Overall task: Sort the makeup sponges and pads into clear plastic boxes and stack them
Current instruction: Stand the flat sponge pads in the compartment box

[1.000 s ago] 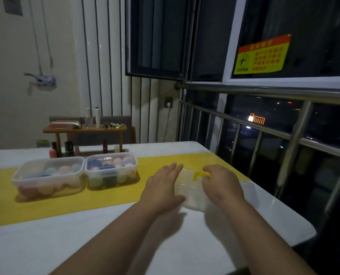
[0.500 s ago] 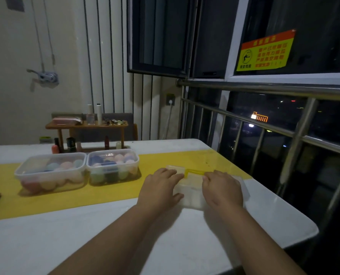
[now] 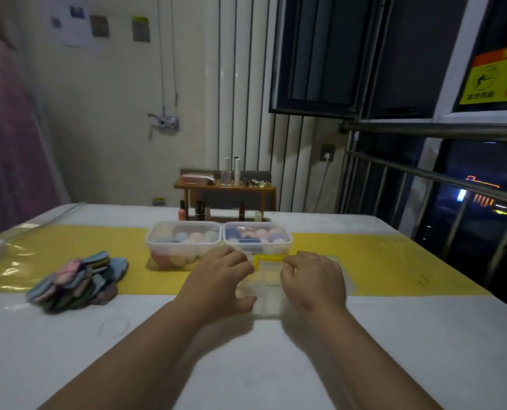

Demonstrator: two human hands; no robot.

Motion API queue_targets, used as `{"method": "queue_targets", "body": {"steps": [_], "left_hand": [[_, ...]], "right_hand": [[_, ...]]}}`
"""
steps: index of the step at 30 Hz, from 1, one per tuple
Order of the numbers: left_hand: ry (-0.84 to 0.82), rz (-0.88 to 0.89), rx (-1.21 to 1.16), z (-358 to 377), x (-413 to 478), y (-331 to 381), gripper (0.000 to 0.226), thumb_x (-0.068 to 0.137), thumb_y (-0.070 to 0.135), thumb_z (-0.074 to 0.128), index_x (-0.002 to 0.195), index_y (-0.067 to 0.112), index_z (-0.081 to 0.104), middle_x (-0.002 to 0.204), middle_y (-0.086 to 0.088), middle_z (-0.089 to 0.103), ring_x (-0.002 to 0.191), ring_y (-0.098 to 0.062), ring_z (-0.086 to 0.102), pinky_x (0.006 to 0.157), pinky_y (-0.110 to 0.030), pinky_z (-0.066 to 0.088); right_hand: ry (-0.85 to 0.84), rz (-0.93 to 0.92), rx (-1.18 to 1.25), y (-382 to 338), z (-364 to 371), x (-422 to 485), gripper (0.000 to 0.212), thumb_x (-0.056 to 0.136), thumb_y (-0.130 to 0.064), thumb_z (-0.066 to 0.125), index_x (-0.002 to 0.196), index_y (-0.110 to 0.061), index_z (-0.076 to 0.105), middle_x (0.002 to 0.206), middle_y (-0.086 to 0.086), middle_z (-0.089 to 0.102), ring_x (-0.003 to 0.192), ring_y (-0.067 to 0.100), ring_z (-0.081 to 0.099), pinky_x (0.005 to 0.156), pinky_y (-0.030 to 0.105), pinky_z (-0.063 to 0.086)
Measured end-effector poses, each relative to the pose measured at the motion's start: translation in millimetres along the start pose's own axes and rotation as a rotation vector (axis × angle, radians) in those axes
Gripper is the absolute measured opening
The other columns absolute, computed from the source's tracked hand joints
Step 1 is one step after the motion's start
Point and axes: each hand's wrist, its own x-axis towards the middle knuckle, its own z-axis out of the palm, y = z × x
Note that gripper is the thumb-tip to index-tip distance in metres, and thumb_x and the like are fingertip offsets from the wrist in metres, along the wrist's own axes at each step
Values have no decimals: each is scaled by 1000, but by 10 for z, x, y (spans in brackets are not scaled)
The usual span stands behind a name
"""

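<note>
Both hands rest on a small clear box (image 3: 265, 294) that sits in the middle of the white surface (image 3: 394, 335), straddling the near edge of the yellow runner (image 3: 379, 261). The left hand (image 3: 219, 279) grips the box's left side, its fingers (image 3: 234, 258) curled over the far edge and the thumb lying along the near edge. The right hand (image 3: 313, 279) holds the right side, its fingers (image 3: 293, 263) bent down beside the yellow clasp (image 3: 268, 258) on the box's far edge. What is inside the box cannot be told.

Just beyond the hands, two more clear boxes stand side by side on the runner, touching each other: the left sponge box (image 3: 184, 247) and the right sponge box (image 3: 258, 238), both filled with pastel sponges. To the left, well apart from the hands, a pile of pads (image 3: 80, 279) in blue, pink and grey lies loose across the runner's near edge. At the far side stands a low wooden shelf (image 3: 225, 187) bearing small bottles
</note>
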Motion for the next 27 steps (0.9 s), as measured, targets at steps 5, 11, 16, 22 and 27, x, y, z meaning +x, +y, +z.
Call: {"method": "queue_targets", "body": {"steps": [5,11,16,22,27], "left_hand": [[-57,-141,-72,-228,-297,-339,50,63,48,71,106,21,72,111,6,71,100,-14,66,83,-24,51],[35,-184,-32,-242,-544,-577,50,59,51,63,99,21,71,101,7,71,93,-16,66,77,-25,53],[29,-164,15,-226,-537,-667,63,58,72,61,101,26,69,101,9,70,93,-15,65,73,-29,52],[33,-114,107,-187,-505,-713,65,64,79,54,99,26,69,99,9,69,89,-18,65,62,-33,56],[64,-90,72,-197,-517,-793,64,72,76,52,103,22,70,103,7,71,92,-19,66,70,-34,58]], "right_hand": [[0,-93,-58,-460,94,42,51,83,-38,26,96,-25,73,102,-3,71,93,23,61,75,34,40],[20,-218,-98,-769,98,40,67,86,-48,11,91,-25,74,93,-2,73,81,22,63,68,33,43],[91,-352,-40,-621,254,24,64,91,-65,26,85,-24,74,85,-3,73,78,23,66,68,36,47],[154,-567,42,-355,282,10,56,73,-65,54,104,-23,74,103,-4,74,94,24,69,79,41,56],[249,-557,106,-269,288,32,50,69,-59,62,106,-28,73,107,-1,67,93,28,61,77,38,48]]}}
